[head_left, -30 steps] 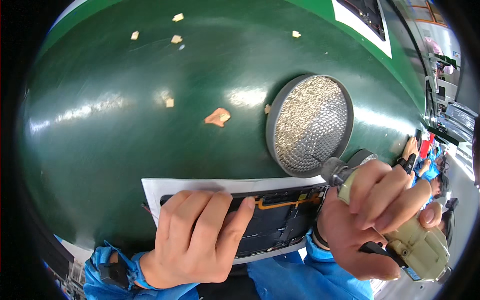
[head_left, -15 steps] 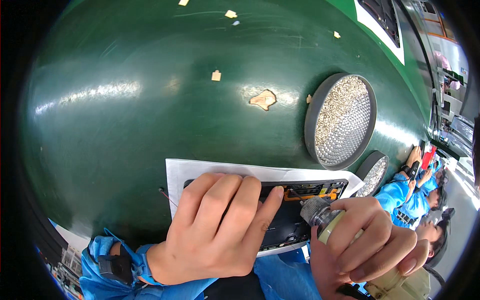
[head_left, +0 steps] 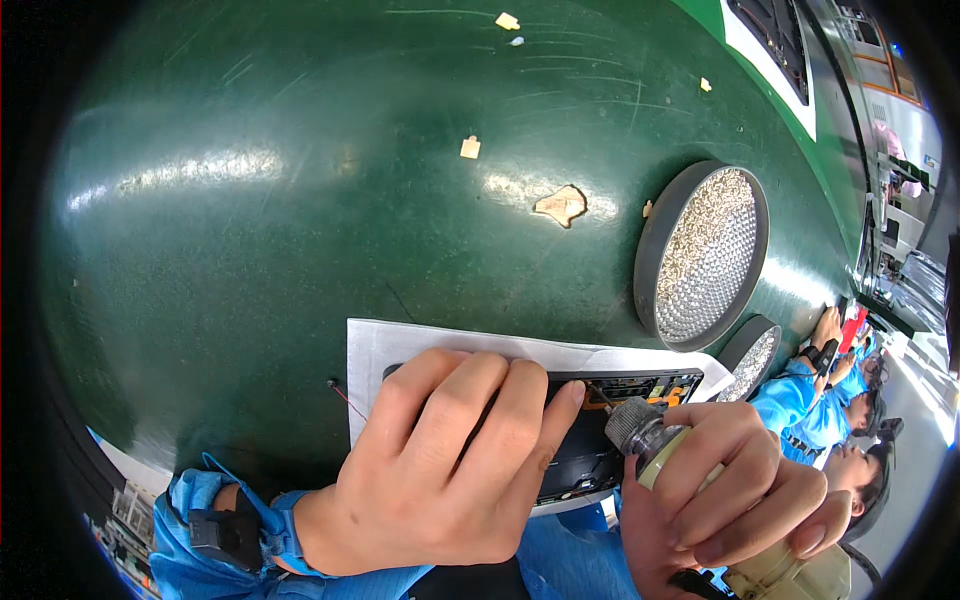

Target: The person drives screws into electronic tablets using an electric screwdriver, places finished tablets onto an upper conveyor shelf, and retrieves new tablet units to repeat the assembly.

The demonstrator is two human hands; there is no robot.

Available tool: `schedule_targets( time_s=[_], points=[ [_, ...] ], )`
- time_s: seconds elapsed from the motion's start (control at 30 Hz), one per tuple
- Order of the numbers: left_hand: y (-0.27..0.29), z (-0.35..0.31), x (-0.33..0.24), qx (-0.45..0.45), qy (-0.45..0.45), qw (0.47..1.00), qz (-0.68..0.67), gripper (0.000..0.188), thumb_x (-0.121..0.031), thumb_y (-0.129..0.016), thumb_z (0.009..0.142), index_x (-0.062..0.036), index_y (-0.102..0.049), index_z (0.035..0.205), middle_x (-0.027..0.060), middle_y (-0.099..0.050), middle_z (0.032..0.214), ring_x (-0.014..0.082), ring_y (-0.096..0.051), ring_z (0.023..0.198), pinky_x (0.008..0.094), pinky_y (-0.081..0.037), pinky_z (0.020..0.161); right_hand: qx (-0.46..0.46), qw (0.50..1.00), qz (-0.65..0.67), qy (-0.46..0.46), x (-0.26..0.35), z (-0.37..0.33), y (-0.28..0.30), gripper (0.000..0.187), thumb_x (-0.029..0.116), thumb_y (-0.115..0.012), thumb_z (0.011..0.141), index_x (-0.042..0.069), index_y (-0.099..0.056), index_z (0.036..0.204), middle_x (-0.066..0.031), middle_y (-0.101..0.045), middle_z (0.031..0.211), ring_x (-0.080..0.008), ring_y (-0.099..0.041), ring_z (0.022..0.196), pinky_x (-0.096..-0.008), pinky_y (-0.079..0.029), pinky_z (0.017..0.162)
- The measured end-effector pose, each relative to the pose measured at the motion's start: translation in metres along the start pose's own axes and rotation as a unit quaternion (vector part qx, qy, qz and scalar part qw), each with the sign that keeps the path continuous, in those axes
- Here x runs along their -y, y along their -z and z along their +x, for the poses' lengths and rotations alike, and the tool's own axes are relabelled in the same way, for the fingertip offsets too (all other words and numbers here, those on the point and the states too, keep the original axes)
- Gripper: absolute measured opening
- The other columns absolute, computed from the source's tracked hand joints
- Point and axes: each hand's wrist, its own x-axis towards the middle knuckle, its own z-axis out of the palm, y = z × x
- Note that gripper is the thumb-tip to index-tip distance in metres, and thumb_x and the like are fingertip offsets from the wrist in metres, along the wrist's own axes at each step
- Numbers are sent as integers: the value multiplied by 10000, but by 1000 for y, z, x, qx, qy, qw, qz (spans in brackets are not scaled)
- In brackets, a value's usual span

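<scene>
A black, flat electronic device (head_left: 590, 458) with an exposed circuit strip and orange parts along its far edge lies on a white sheet (head_left: 450, 335). My left hand (head_left: 440, 465) is bent over its left part, with the index fingertip pressed near the far edge. In my right hand (head_left: 735, 490) is an electric screwdriver (head_left: 645, 432) with a knurled grey collar and a pale body. Its thin bit slants toward the device's far edge, close to my left index fingertip. Whether the bit touches a screw is too small to tell.
Beyond the device stands a round grey dish (head_left: 705, 255) of small screws, with a smaller dish (head_left: 750, 358) nearer. Small tan pieces (head_left: 470, 147) and a worn patch (head_left: 562, 206) mark the green table (head_left: 250, 250). Co-workers in blue (head_left: 800, 395) sit at right.
The screwdriver bit has come closer to my left index fingertip along the device's far edge. My view has shifted, so the table and dishes appear farther right. Both hands keep their grip.
</scene>
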Motion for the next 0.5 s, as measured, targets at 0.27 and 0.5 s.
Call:
schedule_targets(
  time_s=[0.27, 0.5],
  points=[
    [0, 2, 0, -14, 7, 1000, -20, 282, -108, -899, 709, -25, -846, 973, 124, -678, 1092, 308, -617, 972, 428, -529, 787, -35, 995, 26, 95, -19, 1, -4, 636, 215, -867, 842, 0, -398, 1213, -41, -609, 805, -124, -587, 514, -281, -468, 481],
    [1, 3, 3, 4, -13, 1000, -22, 271, -106, -892, 729, -33, -841, 985, 114, -684, 1079, 299, -638, 967, 443, -540, 820, -32, 994, -47, 94, -20, 3, -5, 625, 165, -854, 852, 23, -381, 1234, -29, -605, 813, -117, -567, 496, -287, -431, 430]
  ],
)
